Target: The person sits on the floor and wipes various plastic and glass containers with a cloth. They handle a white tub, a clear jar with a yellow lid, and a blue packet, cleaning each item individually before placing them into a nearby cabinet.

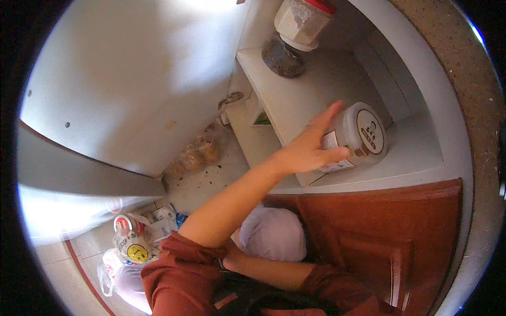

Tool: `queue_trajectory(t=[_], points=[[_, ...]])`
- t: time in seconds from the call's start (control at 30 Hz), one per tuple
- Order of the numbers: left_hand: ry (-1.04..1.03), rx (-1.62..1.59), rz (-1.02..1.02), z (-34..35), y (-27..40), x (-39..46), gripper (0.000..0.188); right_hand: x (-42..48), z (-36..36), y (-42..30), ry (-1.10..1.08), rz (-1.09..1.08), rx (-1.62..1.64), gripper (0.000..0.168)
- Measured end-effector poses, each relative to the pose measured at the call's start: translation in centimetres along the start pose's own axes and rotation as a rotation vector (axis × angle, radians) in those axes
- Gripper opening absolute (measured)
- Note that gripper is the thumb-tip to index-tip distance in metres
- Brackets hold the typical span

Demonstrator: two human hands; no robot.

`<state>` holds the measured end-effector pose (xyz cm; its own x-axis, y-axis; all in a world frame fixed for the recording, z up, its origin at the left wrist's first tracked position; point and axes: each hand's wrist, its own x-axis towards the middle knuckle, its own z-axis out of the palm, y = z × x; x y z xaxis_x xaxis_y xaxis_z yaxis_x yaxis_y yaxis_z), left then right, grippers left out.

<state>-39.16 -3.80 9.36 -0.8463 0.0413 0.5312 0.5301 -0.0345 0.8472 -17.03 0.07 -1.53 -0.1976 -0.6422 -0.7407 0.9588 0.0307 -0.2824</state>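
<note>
My left hand [306, 152] is at the side of a clear plastic jar [348, 138] with a round printed lid, inside the cabinet. Its thumb lies over the jar's label and a finger points up beside the jar; whether it grips the jar cannot be told. Low before my body, my right hand [234, 258] is partly hidden under my left forearm, close to my knee, and its fingers are not clearly visible. Farther up on the shelf [272, 102], a jar with a red lid [304, 21] stands by a dark-filled round container [284, 59].
An open white cabinet door [130, 79] rises at the left. Bagged round items [197, 154] and dark crumbs lie on the cabinet floor. Packages and a jar with a yellow smiley [137, 252] are at lower left. A red-brown wooden door [367, 233] is at the right, with a speckled countertop edge [480, 158] beyond.
</note>
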Motion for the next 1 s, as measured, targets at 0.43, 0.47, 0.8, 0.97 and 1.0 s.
queue_trajectory(t=[0.43,0.47,0.8,0.97,1.0], points=[[0.040,0.063,0.010,0.9,1.0,1.4,0.116,-1.2,0.4,0.9,0.023,-0.095,0.036,0.049],[0.037,0.125,-0.010,1.0,1.0,1.3,0.115,-1.2,0.4,0.5,0.024,-0.096,0.034,0.049],[0.263,-0.256,-0.037,-2.3,2.4,-1.4,0.124,-1.5,0.7,-1.3,0.032,-0.065,-0.170,0.048],[0.340,-0.050,-0.027,-7.7,3.2,-7.0,0.124,-0.8,1.4,-2.9,0.293,-0.194,0.183,0.038],[0.335,-0.083,-0.032,-8.8,3.6,-8.3,0.124,-1.1,1.2,-3.5,0.271,-0.266,0.219,0.037]])
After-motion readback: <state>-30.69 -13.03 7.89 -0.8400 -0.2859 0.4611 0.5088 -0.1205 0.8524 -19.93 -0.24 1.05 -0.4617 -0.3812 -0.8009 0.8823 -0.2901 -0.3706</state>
